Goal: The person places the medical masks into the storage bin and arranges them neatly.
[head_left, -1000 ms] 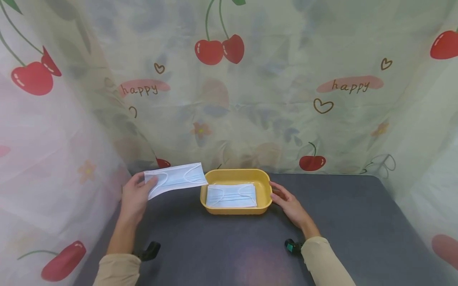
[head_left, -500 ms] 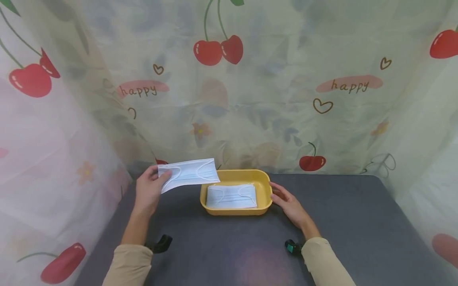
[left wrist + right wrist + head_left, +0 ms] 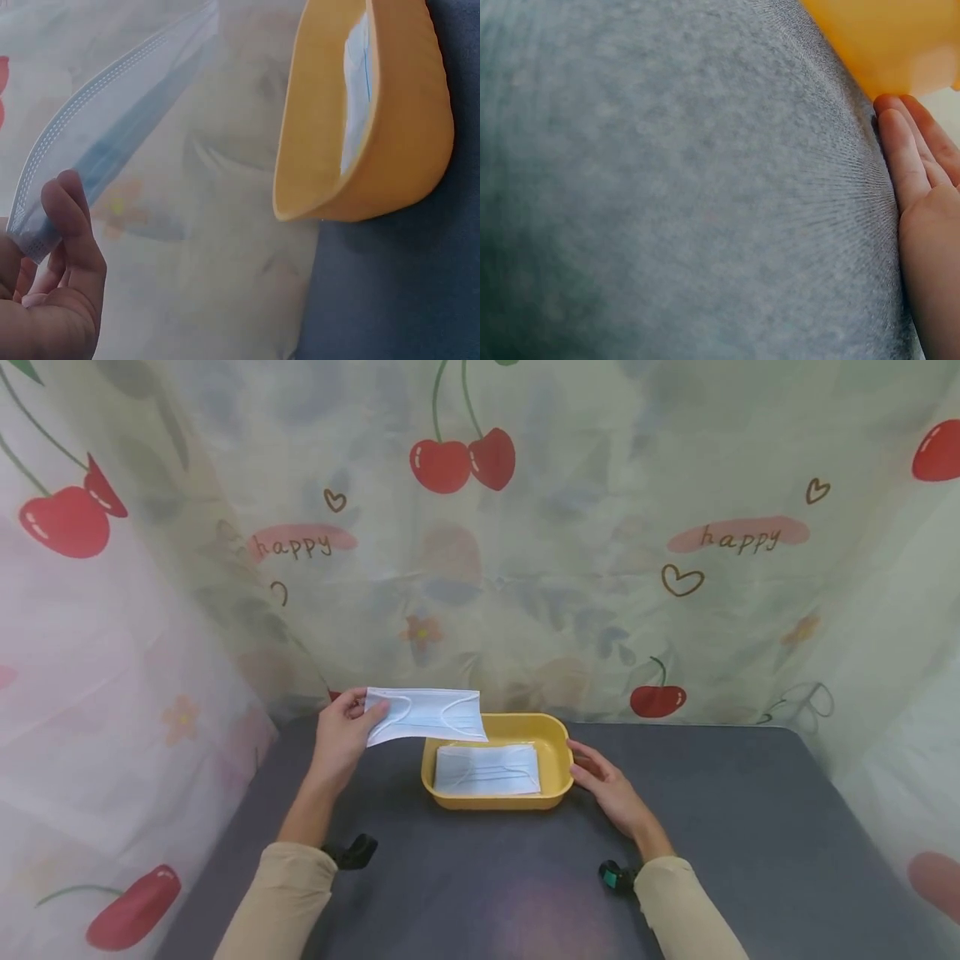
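My left hand [image 3: 342, 737] pinches a pale blue face mask [image 3: 431, 714] by its left end, thumb in front. The mask is held level above the back left rim of a yellow tray [image 3: 557, 777], apart from it in the left wrist view. Inside the tray lies another face mask [image 3: 487, 772], flat, with its ear loops on top; whether more lie under it I cannot tell. At the tray's right end rests my right hand [image 3: 611, 789], its fingertips touching the outer wall. The right wrist view shows those fingers [image 3: 904, 154] fairly straight against the yellow side.
The tray stands on a dark grey table [image 3: 480, 877], near its back edge. A cherry-print curtain [image 3: 517, 568] hangs behind and along both sides. Black wrist cameras, one of them the left camera [image 3: 352, 852], are strapped to both wrists.
My left hand has carried the mask right and slightly up, from left of the tray to over its back left rim. The right hand and the tray stay in place.
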`<state>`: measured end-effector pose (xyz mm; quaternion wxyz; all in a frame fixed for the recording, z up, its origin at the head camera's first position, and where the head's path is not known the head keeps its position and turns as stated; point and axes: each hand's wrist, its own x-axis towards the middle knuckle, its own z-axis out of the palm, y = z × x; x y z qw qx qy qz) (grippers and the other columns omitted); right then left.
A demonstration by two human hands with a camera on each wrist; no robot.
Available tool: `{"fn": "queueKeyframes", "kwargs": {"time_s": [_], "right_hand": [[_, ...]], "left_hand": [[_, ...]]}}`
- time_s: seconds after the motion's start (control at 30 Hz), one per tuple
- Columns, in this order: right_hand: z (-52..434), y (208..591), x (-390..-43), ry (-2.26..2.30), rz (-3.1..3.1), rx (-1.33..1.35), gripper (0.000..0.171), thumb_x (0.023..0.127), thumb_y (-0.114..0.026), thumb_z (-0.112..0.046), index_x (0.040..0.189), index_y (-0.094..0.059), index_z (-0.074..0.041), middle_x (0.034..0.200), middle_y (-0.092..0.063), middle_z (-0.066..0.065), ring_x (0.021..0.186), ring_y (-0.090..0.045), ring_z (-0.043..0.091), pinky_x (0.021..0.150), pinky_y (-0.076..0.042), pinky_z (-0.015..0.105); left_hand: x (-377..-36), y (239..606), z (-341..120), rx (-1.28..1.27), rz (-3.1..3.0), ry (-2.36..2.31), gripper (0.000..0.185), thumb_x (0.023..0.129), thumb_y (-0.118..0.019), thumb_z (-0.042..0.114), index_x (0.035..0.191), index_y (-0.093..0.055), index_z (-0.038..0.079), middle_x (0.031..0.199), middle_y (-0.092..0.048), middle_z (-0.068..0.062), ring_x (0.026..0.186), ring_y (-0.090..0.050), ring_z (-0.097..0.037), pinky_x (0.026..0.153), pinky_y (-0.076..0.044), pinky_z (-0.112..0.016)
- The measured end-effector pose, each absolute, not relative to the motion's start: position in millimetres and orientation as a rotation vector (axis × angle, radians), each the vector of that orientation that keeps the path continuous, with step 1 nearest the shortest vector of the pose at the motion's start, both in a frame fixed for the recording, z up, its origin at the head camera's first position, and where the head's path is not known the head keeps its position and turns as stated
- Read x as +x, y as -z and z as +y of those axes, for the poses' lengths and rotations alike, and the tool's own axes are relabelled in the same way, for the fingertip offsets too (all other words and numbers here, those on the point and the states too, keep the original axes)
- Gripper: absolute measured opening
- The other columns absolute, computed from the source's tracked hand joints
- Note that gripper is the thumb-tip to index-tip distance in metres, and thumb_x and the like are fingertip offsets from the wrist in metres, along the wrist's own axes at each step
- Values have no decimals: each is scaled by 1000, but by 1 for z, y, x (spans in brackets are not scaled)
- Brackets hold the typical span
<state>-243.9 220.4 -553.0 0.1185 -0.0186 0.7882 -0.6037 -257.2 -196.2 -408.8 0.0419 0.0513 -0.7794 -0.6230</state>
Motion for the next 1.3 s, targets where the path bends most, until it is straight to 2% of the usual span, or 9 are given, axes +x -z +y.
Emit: {"fn": "queueKeyframes", "kwargs": {"time_s": [0.2,0.57,0.77,0.97,1.3], "right_hand": [[221,552,-244,1773,2302,-61,55,102,-58,-44,154,-41,-37,158,-46,11,145,-46,33,121,-34,59],[221,552,-243,1779,2300,-42,54,102,-58,-42,154,-41,-37,158,-46,11,145,-46,33,121,-34,59],[222,552,-243,1785,2303,-50,53,102,-58,-41,153,-42,-37,158,-47,11,145,-46,33,121,-34,59],[221,552,-244,1761,2310,-36,54,102,-58,-44,153,-42,-39,158,-47,10,145,-46,33,121,-34,59],[222,554,-245,1766,2306,-49,55,101,-59,-45,152,-42,-38,157,-48,9,144,-49,31,120,-38,55]], "left_hand": [[-268,404,-179,92,-2407,1923,45,96,-71,24,136,-58,8,119,-70,-25,76,-70,-8,67,-58,-21],[-280,411,-153,-15,-2426,1975,39,98,-67,14,135,-59,8,126,-69,-24,92,-71,-16,74,-60,-23],[-286,415,-145,-71,-2462,1976,35,98,-66,10,133,-60,6,125,-69,-26,91,-71,-17,73,-59,-23],[-288,421,-137,-81,-2546,1935,34,98,-65,10,132,-60,7,125,-69,-25,91,-71,-19,73,-59,-26],[-289,439,-126,-148,-2755,1788,32,98,-65,7,130,-64,12,130,-68,-16,105,-68,-23,77,-57,-29]]}}
